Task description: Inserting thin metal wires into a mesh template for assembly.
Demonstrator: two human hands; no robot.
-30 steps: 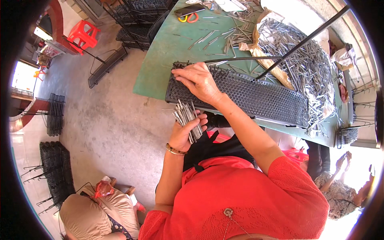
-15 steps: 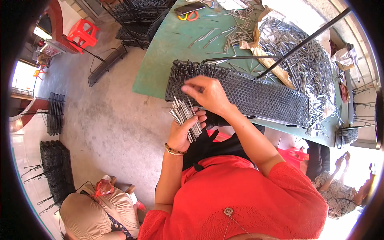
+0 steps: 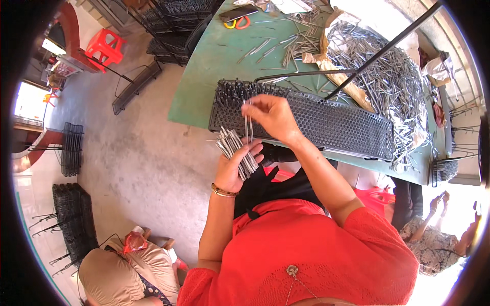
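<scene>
A bundle of thin grey metal rods (image 3: 236, 153) rests in my left hand (image 3: 228, 173), its fingers curled round it. Just above, my right hand (image 3: 274, 117) pinches a couple of slender rods (image 3: 248, 126) by their upper ends; their lower ends reach down to the left fingers. Behind both hands lies a long black perforated rack (image 3: 337, 122) with a dense grid of round holes. Dark rods (image 3: 232, 94) stand upright in its left end, while holes show bare along its middle and right. My right hand partly covers the rack's front left area.
The rack sits on a green table (image 3: 196, 92). A large heap of loose rods (image 3: 388, 71) lies on paper at the right. Scissors (image 3: 242, 23) and a phone (image 3: 238, 13) are at the far edge. A black bar (image 3: 393, 48) slants above the rack. Two people sit nearby.
My right hand has shifted slightly right and now shows a couple of rods drawn up from the bundle. My left hand stays in place with its bundle.
</scene>
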